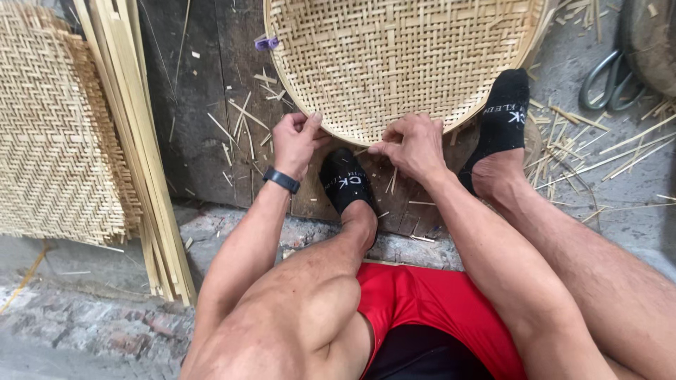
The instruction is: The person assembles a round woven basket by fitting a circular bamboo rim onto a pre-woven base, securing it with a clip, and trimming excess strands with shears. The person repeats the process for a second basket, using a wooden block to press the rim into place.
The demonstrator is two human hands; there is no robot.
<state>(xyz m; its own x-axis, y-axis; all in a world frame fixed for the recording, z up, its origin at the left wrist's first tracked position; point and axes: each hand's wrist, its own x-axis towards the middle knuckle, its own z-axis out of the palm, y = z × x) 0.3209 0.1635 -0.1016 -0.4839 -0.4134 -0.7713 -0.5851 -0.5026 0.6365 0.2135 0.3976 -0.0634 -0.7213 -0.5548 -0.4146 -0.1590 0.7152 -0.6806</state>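
Observation:
A round woven bamboo basket tray (394, 56) lies on dark wooden boards in front of me. My left hand (296, 141) grips its near rim at the lower left, thumb on top, with a black band on the wrist. At the bottom of the rim my right hand (414, 144) pinches the edge with closed fingers. Both my feet in black socks rest by the rim: one foot (345, 179) between my hands, the other foot (503, 116) pressing the rim's right side.
A flat woven bamboo mat (49, 134) and a bundle of long bamboo strips (144, 155) lie at the left. Scissors (609, 77) sit at the upper right. Bamboo offcuts litter the boards and concrete. A small purple clip (267, 43) sits on the rim.

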